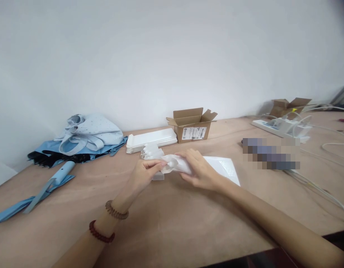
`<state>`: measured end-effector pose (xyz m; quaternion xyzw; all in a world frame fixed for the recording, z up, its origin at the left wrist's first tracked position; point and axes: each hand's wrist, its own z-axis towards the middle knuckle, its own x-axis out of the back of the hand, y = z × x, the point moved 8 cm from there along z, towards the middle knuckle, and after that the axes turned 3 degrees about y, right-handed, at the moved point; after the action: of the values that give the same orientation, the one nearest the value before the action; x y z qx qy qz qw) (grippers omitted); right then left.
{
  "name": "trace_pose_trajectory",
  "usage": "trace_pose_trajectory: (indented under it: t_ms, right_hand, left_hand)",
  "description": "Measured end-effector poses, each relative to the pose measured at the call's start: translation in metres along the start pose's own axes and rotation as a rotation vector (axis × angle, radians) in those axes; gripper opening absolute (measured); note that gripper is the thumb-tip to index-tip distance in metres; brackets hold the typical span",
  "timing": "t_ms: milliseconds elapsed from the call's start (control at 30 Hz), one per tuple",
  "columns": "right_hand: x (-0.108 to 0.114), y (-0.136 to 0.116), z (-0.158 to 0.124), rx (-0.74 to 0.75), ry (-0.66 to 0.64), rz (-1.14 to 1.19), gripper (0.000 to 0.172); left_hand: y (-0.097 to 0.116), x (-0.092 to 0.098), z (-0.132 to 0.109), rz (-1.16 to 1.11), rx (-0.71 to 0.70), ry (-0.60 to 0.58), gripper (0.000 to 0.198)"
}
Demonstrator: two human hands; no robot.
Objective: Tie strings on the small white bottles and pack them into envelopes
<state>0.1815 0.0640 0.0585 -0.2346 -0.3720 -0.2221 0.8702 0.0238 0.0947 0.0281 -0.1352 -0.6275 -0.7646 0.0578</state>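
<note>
A translucent white plastic bag point(182, 165) is between my two hands above the table. My left hand point(149, 169) pinches its open end with thumb and fingertips. From the right, my right hand point(198, 169) grips the body of the bag, fingers over the top and thumb below. What the bag contains, if anything, I cannot make out. Just behind my left hand lie several small white wrapped items point(151, 150). A flat white mailer point(223, 167) rests on the table, partly hidden behind my right hand.
A stack of white mailers point(152, 139) lies beside an open cardboard box point(192, 130) near the wall. At left are a light-blue bag point(90, 128) and a blue umbrella point(62, 173). At right, a power strip point(280, 126) with cables, a blurred-out object point(268, 153) and another box point(286, 108).
</note>
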Motion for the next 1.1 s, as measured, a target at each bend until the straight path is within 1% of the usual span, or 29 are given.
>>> trace_pose_trajectory:
  t_ms: [133, 200, 267, 367, 433, 500, 600, 667, 733, 800, 833, 900, 933, 1033, 1100]
  right_hand:
    - [-0.004, 0.015, 0.0, -0.076, -0.067, -0.196, 0.069]
    - [-0.007, 0.024, -0.001, -0.096, -0.092, -0.269, 0.072]
    - [-0.009, 0.031, -0.002, -0.107, -0.099, -0.289, 0.07]
    - [-0.007, 0.032, -0.002, -0.091, -0.075, -0.232, 0.062]
    - [-0.006, 0.029, -0.001, -0.064, -0.058, -0.177, 0.059]
    - [-0.005, 0.028, -0.001, -0.047, -0.047, -0.154, 0.058]
    - [-0.006, 0.034, -0.003, -0.045, -0.055, -0.181, 0.059]
    - [-0.007, 0.039, -0.003, -0.039, -0.066, -0.206, 0.059]
    - [-0.007, 0.044, -0.004, -0.032, -0.075, -0.239, 0.061]
    - [-0.006, 0.05, -0.004, -0.037, -0.088, -0.292, 0.066]
    - [-0.005, 0.053, -0.004, -0.042, -0.091, -0.325, 0.071]
    - [-0.002, 0.056, -0.004, -0.045, -0.074, -0.379, 0.076]
    - [-0.001, 0.056, -0.004, -0.038, -0.057, -0.39, 0.075]
    - [-0.001, 0.051, -0.005, 0.005, -0.005, -0.348, 0.06]
    - [-0.005, 0.046, -0.005, 0.035, 0.001, -0.301, 0.05]
  left_hand:
    - [-0.015, 0.019, 0.003, -0.099, 0.071, 0.152, 0.031]
    - [-0.019, 0.025, 0.004, -0.121, 0.088, 0.195, 0.033]
    - [-0.016, 0.025, 0.006, -0.094, 0.062, 0.206, 0.032]
    - [-0.004, 0.015, 0.009, 0.01, -0.013, 0.183, 0.025]
    - [0.003, 0.004, 0.011, 0.071, -0.038, 0.15, 0.018]
    - [0.004, -0.011, 0.011, 0.103, -0.021, 0.083, 0.015]
    - [0.003, -0.031, 0.012, 0.15, 0.013, -0.019, 0.021]
    - [0.008, -0.036, 0.013, 0.209, -0.018, -0.02, 0.024]
    - [0.018, -0.037, 0.014, 0.253, -0.094, -0.002, 0.025]
    - [0.028, -0.038, 0.014, 0.255, -0.157, -0.001, 0.027]
    - [0.03, -0.038, 0.015, 0.245, -0.16, -0.003, 0.027]
    - [0.028, -0.037, 0.014, 0.203, -0.098, 0.002, 0.027]
    - [0.024, -0.037, 0.014, 0.157, -0.045, 0.006, 0.027]
    - [0.011, -0.041, 0.011, -0.068, 0.116, 0.007, 0.035]
    - [0.008, -0.046, 0.009, -0.204, 0.168, -0.017, 0.033]
